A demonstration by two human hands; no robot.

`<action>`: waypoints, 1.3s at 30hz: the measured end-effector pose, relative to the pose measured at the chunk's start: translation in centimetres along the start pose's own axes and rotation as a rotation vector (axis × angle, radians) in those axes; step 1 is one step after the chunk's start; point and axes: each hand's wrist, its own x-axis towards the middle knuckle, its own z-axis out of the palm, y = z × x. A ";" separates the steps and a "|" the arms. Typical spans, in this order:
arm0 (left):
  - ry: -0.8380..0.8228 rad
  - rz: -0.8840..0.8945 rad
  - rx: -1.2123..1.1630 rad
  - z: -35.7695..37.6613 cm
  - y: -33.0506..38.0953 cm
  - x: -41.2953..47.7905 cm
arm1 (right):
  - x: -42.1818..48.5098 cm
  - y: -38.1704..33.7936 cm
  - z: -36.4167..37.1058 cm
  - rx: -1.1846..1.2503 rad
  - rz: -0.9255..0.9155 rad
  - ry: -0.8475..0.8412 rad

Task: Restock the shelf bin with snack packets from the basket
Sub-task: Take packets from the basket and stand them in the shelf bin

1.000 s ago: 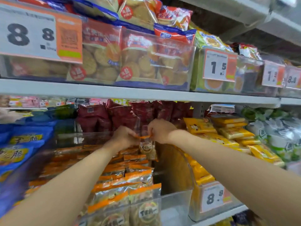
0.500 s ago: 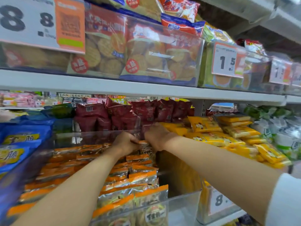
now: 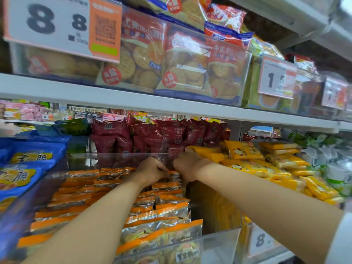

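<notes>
A clear plastic shelf bin (image 3: 219, 242) holds rows of orange-topped silver snack packets (image 3: 171, 206) standing upright. At the bin's back right corner, my left hand (image 3: 152, 171) and my right hand (image 3: 187, 166) meet over one orange-topped snack packet (image 3: 174, 174). Curled fingers of both hands grip its top edge, low among the back row. Most of that packet is hidden by my hands. The basket is out of view.
Yellow packets (image 3: 247, 164) fill the bin to the right, dark red bags (image 3: 144, 134) stand behind, and blue bags (image 3: 28, 159) lie to the left. The upper shelf edge (image 3: 133, 103) overhangs close above, carrying biscuit packs (image 3: 182, 69) and an 8.8 price tag (image 3: 47, 25).
Both hands have lowered the packet from above the bin down into the back row. The view has moved closer and slightly up.
</notes>
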 end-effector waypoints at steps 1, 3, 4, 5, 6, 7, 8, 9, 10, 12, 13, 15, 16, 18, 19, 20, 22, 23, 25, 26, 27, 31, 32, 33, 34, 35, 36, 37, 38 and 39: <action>-0.009 0.000 0.004 0.1 0.0 0.0 | 0.1 -0.3 0.3 -0.057 0.001 0.000; -0.013 -0.011 0.010 0.3 0.0 0.0 | 0.6 -0.6 0.9 -0.099 0.010 -0.012; -0.014 -0.021 0.009 0.3 0.0 0.0 | 0.9 -0.7 1.0 -0.089 0.017 -0.024; -0.019 -0.029 0.007 0.2 0.0 0.0 | 1.0 -0.7 0.9 -0.073 0.016 -0.044; -0.025 -0.032 0.003 0.1 0.0 0.0 | 0.9 -0.6 0.7 -0.050 0.012 -0.080; -0.028 -0.034 -0.002 0.1 -0.1 0.0 | 0.9 -0.5 0.4 -0.021 0.009 -0.119; -0.030 -0.036 -0.007 0.1 -0.1 0.0 | 0.8 -0.3 0.0 0.027 0.013 -0.147; -0.030 -0.040 -0.010 0.1 -0.1 0.0 | 0.9 -0.1 -0.2 0.087 0.021 -0.157; -0.028 -0.044 -0.012 0.1 -0.1 0.0 | 1.0 0.2 -0.4 0.149 0.036 -0.154; -0.033 -0.050 -0.017 0.1 -0.1 0.0 | 1.2 0.7 -0.7 0.257 0.075 -0.139; -0.037 -0.051 -0.021 0.1 -0.1 0.0 | 1.2 0.8 -0.9 0.289 0.077 -0.127; -0.046 -0.055 -0.024 0.0 0.1 -0.1 | 0.8 1.1 -1.2 0.337 0.077 -0.109; -0.049 -0.053 -0.021 0.0 0.1 -0.1 | 0.5 1.3 -1.3 0.360 0.070 -0.095; -0.040 -0.038 -0.009 0.0 0.1 -0.2 | -0.1 1.7 -1.1 0.408 0.065 -0.051; -0.026 -0.034 -0.003 0.0 0.1 -0.3 | -0.5 1.9 -0.9 0.418 0.067 -0.027; -0.013 -0.035 0.001 -0.1 0.2 -0.3 | -1.0 2.2 -0.8 0.415 0.069 0.011; -0.004 -0.050 0.004 -0.1 0.5 -0.6 | -1.9 2.5 -0.8 0.385 0.069 0.094; -0.010 -0.059 0.003 -0.1 0.6 -0.7 | -2.4 2.6 -1.0 0.354 0.061 0.123; -0.035 -0.069 -0.004 -0.2 0.9 -0.9 | -3.3 2.7 -1.3 0.283 0.036 0.126; -0.052 -0.065 -0.007 -0.3 0.9 -0.9 | -3.6 2.6 -1.4 0.235 0.020 0.105; -0.067 -0.056 -0.004 -0.4 0.8 -0.9 | -3.8 2.5 -1.5 0.167 0.012 0.077; -0.050 -0.035 0.019 -0.3 0.6 -0.8 | -2.9 1.6 -1.3 -0.095 -0.022 0.050; -0.030 -0.032 0.031 -0.2 0.6 -0.7 | -2.5 1.2 -1.2 -0.109 -0.029 0.046; -0.008 -0.028 0.042 -0.2 0.6 -0.7 | -2.0 0.9 -0.9 -0.123 -0.030 0.041; 0.015 -0.026 0.050 -0.1 0.5 -0.6 | -1.4 0.6 -0.7 -0.141 -0.026 0.043; 0.036 -0.027 0.058 -0.1 0.5 -0.6 | -0.9 0.3 -0.4 -0.154 -0.013 0.042; 0.053 -0.029 0.064 -0.1 0.4 -0.5 | -0.5 0.1 -0.2 -0.153 0.004 0.051; 0.064 -0.033 0.065 -0.1 0.4 -0.5 | -0.1 0.0 0.0 -0.139 0.027 0.061; 0.069 -0.038 0.058 -0.1 0.3 -0.5 | 0.1 -0.1 0.1 -0.118 0.054 0.069; 0.069 -0.042 0.048 -0.1 0.2 -0.4 | 0.4 -0.2 0.2 -0.103 0.079 0.071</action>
